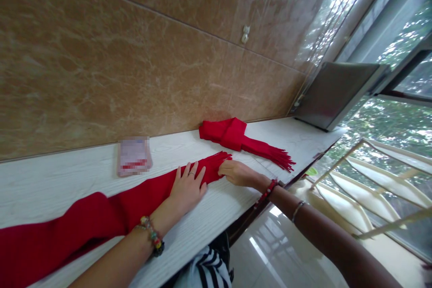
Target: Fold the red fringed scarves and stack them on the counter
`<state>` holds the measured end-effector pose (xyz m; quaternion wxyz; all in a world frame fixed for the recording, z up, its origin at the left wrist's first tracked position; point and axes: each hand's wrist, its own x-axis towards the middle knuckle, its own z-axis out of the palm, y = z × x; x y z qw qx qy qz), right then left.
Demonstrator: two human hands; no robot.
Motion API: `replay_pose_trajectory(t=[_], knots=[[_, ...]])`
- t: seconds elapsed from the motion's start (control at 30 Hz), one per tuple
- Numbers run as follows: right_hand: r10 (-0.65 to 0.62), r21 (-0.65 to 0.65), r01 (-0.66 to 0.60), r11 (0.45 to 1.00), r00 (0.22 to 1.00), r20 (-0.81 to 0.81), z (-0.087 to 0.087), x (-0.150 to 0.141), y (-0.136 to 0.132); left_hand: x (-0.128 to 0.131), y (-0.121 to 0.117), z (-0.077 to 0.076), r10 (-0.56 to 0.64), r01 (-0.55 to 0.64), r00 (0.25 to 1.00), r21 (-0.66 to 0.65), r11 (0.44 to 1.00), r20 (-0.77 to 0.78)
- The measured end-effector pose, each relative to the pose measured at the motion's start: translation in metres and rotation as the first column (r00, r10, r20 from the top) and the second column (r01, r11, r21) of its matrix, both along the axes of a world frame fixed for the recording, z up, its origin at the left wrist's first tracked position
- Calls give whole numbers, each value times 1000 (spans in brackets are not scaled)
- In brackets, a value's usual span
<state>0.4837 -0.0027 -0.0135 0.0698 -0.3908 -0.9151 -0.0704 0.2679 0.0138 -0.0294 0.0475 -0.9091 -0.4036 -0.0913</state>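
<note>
A long red scarf (145, 198) lies stretched along the white wood-grain counter (101, 162), its fringed end pointing right. My left hand (189, 184) rests flat on the scarf just short of the fringe, fingers spread. At that fringed end, my right hand (236, 173) has its fingers pinched together on the scarf's near corner. Behind them, against the wall, sits a second red scarf (224, 132), folded into a bundle with one fringed tail reaching toward the counter's front edge.
A phone-like flat object (134, 157), blurred out, lies near the wall. A grey metal box (337, 94) stands at the counter's far end by the window. A cream tiered rack (364, 189) is on the right beyond the counter edge. Brown marbled tiles (118, 63) form the wall.
</note>
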Motion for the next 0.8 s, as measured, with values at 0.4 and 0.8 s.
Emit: replay_pose_trajectory(t=[0.4,0.8], knots=[[-212,72,232,970,954,-211,22,36,-21,1,0,0,-4,4,1000,-6,1000,21],[-420,-125,409,904,905,-75,-27,34,-3,0,-3,0,9,-9,1000,-19,1000,24]])
